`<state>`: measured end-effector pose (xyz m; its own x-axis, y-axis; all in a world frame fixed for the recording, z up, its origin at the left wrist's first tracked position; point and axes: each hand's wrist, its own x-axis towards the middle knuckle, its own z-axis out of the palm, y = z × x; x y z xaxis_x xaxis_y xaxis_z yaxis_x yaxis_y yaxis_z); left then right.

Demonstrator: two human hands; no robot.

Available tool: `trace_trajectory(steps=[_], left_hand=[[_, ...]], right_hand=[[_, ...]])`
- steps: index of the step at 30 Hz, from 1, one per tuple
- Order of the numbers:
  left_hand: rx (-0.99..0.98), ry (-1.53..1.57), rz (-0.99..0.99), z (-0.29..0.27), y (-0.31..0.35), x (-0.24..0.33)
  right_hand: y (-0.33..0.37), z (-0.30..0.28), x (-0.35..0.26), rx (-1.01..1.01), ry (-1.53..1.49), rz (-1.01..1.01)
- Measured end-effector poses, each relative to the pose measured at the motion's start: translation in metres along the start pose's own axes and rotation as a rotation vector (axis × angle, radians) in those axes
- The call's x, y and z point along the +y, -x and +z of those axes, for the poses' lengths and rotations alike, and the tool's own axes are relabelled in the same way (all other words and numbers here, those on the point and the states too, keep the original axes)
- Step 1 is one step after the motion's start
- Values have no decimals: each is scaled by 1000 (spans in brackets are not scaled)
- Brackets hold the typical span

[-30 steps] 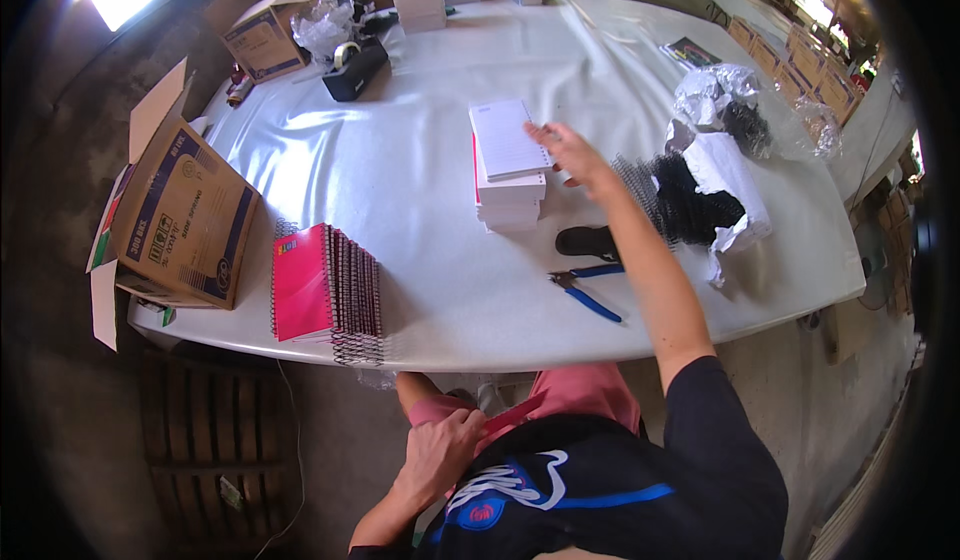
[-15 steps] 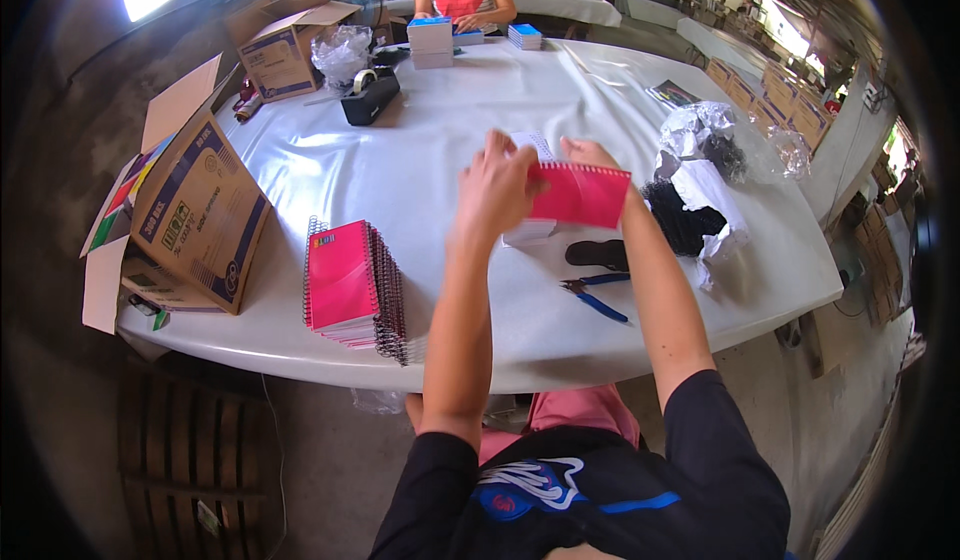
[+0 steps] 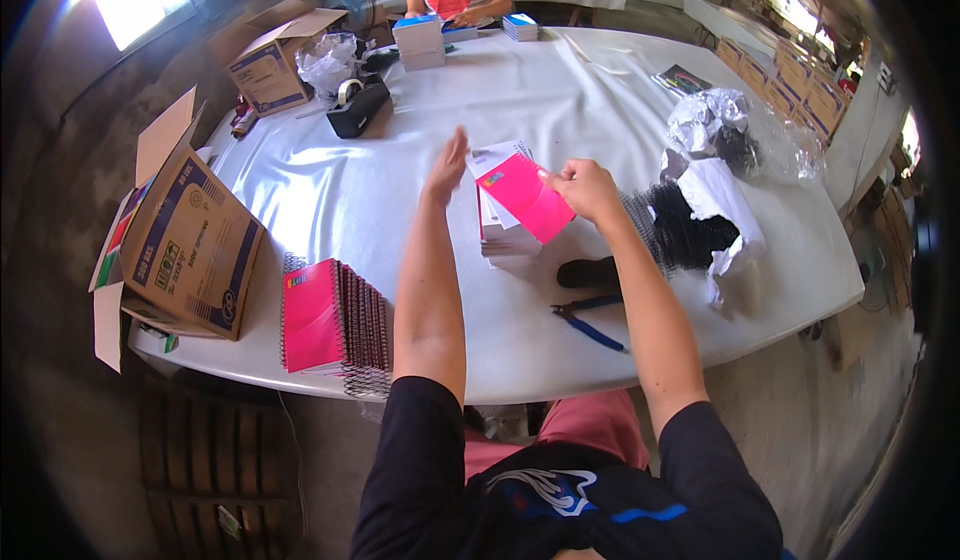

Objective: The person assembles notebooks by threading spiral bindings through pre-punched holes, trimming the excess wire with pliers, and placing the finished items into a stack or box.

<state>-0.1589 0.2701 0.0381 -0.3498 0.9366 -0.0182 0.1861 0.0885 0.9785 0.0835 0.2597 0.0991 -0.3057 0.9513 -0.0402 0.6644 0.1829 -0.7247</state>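
My right hand (image 3: 588, 190) pinches the right edge of a pink notebook cover (image 3: 525, 198). The cover lies tilted over a stack of white notebook pages (image 3: 508, 247), with white sheets showing beneath and behind it. To the left of the stack, my left hand (image 3: 449, 168) is raised with its fingers stretched out and nothing in it. Nearer my left forearm stands a pile of pink spiral notebooks (image 3: 312, 312) with black wire bindings. Blue-handled pliers (image 3: 592, 332) lie below my right hand, beside a dark flat object (image 3: 585, 273) partly hidden by my forearm.
Black wire spirals (image 3: 685, 225) lie in white paper at right, near crumpled clear plastic (image 3: 710, 120). An open carton (image 3: 195, 245) stands at left, another carton (image 3: 270, 70) behind it. A black tape dispenser (image 3: 358, 108) and blue-topped stacks (image 3: 419, 42) sit farther back, before another person.
My left hand has let go of the pink cover and moved left, its fingers now straight. The cover has been turned and lowered onto the stack, still in my right hand.
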Motion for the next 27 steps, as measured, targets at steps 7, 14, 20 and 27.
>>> trace_trajectory(steps=[7,14,20,27], left_hand=[[-175,16,-38,10,27,-74],[-2,-304,57,7,112,-48],[163,-70,319,8,169,-7],[199,-181,431,13,155,18]], right_hand=[[5,11,-16,-135,-689,245],[1,-10,7,-558,-421,13],[-7,-30,6,-585,-193,-87],[-24,-30,10,-508,-133,-304]])
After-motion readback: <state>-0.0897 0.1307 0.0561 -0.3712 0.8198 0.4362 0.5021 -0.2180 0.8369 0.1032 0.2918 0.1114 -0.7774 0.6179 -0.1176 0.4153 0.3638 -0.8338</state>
